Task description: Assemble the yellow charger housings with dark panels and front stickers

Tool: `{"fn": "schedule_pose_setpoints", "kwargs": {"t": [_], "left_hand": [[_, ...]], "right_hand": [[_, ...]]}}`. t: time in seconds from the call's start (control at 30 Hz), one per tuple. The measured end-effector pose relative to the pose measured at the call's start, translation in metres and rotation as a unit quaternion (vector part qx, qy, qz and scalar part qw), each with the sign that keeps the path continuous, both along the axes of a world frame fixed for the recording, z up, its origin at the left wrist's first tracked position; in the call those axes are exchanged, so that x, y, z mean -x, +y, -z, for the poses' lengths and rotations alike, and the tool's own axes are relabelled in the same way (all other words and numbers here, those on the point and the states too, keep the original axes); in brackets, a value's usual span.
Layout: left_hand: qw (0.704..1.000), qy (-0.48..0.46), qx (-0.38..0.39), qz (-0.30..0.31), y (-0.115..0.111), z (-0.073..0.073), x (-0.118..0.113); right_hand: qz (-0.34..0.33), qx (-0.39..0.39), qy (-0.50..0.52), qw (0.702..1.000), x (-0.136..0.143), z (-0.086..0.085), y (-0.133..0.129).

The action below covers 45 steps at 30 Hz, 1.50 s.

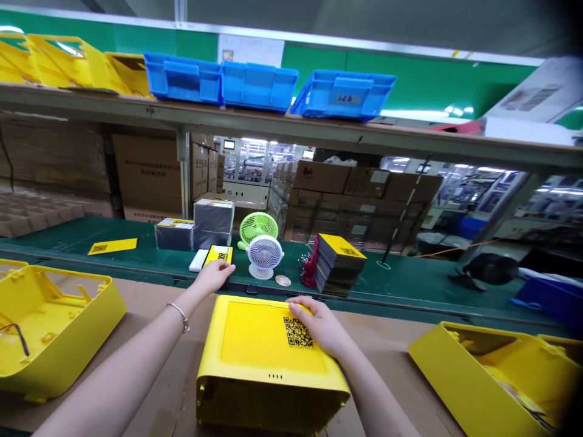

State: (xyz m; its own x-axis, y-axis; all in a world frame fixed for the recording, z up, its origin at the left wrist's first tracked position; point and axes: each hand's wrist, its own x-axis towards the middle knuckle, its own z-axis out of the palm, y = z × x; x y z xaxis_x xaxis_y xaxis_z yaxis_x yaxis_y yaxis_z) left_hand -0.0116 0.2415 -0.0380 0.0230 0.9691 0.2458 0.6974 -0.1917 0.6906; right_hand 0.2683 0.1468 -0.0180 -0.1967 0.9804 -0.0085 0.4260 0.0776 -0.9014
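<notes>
A yellow plastic housing (255,340) stands before me, its hollow side facing me. A black QR code marks its top at the right. My right hand (321,328) holds the housing by its far right corner, with the thumb on the top panel. Beyond it, my left hand (216,276) reaches to a small stack of yellow printed cards (220,253). Its fingers are pinched together at the cards' near edge; whether one is between them I cannot make out. White strips (198,260) lie just left of the cards.
Behind the housing stand a white fan (265,256), a green fan (259,227) and a tall stack of QR-code plates (339,264). Other yellow housings (59,328) flank me on both sides. Blue bins (259,86) sit on the shelf above.
</notes>
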Motion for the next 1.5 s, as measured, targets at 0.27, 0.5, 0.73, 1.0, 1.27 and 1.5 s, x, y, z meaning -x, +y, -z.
{"fn": "schedule_pose_setpoints", "kwargs": {"t": [0.27, 0.5, 0.73, 1.0, 1.27, 1.5], "left_hand": [[0.993, 0.078, -0.070, -0.057, 0.009, 0.056, 0.032], [0.980, 0.030, -0.172, -0.096, -0.019, 0.049, 0.048], [0.937, -0.144, -0.263, -0.180, -0.048, -0.019, 0.044], [0.849, -0.520, -0.090, 0.036, -0.139, -0.085, 0.002], [0.917, -0.333, 0.081, 0.202, -0.213, -0.072, -0.048], [0.869, -0.436, 0.114, 0.204, -0.235, -0.055, -0.067]], "right_hand": [[-0.032, 0.071, 0.101, 0.992, -0.005, 0.002, 0.000], [-0.050, 0.069, 0.125, 0.989, -0.008, 0.007, 0.003], [-0.027, 0.054, 0.135, 0.989, -0.006, 0.013, 0.009], [0.162, -0.219, -0.053, 0.961, 0.002, -0.007, -0.019], [-0.048, -0.231, -0.038, 0.971, 0.039, -0.062, -0.102], [-0.053, -0.164, 0.063, 0.983, 0.055, -0.069, -0.132]]}}
